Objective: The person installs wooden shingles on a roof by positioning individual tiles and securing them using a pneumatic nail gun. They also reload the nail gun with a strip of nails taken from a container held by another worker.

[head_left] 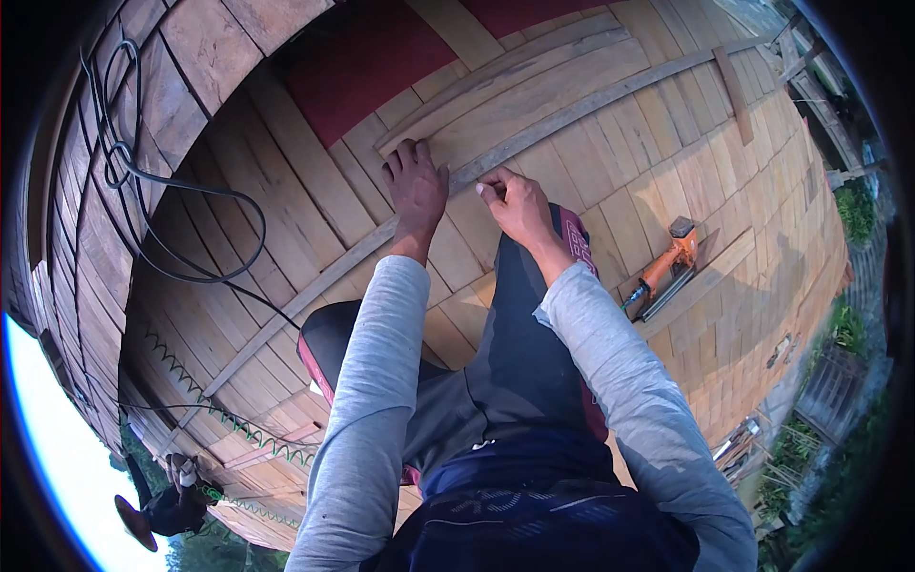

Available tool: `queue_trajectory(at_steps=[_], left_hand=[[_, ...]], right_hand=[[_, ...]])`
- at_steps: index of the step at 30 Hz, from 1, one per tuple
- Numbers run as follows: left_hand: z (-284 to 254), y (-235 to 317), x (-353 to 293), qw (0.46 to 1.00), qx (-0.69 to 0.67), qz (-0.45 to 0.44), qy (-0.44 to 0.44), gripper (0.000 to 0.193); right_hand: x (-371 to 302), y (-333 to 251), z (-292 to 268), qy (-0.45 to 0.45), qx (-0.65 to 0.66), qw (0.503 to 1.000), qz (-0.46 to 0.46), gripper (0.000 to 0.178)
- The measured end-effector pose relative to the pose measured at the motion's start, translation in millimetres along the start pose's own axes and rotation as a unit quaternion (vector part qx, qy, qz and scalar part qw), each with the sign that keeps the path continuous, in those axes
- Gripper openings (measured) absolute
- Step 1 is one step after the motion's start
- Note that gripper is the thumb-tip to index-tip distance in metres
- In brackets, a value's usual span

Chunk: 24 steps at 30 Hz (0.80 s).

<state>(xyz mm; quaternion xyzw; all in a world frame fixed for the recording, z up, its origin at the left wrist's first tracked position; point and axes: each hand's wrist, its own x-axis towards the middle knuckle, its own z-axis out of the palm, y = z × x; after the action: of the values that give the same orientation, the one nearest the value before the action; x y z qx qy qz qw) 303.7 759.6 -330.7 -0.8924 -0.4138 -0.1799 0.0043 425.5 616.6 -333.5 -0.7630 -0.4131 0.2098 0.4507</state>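
Note:
My left hand (416, 186) lies with its fingers spread over the wooden shingles, at the near end of a loose long plank (515, 105). A long narrow batten (572, 116) runs slantwise across the shingles, passing by both hands. Just to the right, my right hand (522, 205) is closed beside the batten's lower edge, thumb and forefinger pressed together. What it pinches, if anything, is too small to make out. An orange nail gun (670, 262) lies on the shingles (610, 210) beyond my right knee, apart from both hands.
Dark red sheeting (367, 71) shows above the shingle rows. A black cable (205, 186) loops at the upper left. A green coiled hose (253, 429) crosses the lower left, near a person in a wide hat (181, 505). A short wood strip (733, 95) lies upper right.

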Motion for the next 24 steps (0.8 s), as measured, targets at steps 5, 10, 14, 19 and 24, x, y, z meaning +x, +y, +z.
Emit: queue_trajectory(at_steps=[5,10,14,19,24], left_hand=[[-1,-25,27,1.000,0.004,0.017,0.021,0.044],[-19,-5,20,0.995,-0.091,-0.003,-0.037,0.033],[-46,-32,-1,0.992,-0.109,-0.061,0.000,0.032],[-59,-109,-78,0.961,-0.184,-0.193,0.076,0.037],[-81,-117,-126,0.891,-0.315,-0.285,0.158,0.044]], right_hand=[[-3,-3,9,-0.024,0.003,1.000,0.006,0.028],[1,7,8,0.000,-0.013,1.000,0.002,0.028],[4,11,3,0.012,0.036,0.999,0.009,0.024],[4,8,14,0.060,-0.101,0.988,-0.104,0.029],[36,-9,37,0.005,-0.196,0.954,-0.226,0.054]])
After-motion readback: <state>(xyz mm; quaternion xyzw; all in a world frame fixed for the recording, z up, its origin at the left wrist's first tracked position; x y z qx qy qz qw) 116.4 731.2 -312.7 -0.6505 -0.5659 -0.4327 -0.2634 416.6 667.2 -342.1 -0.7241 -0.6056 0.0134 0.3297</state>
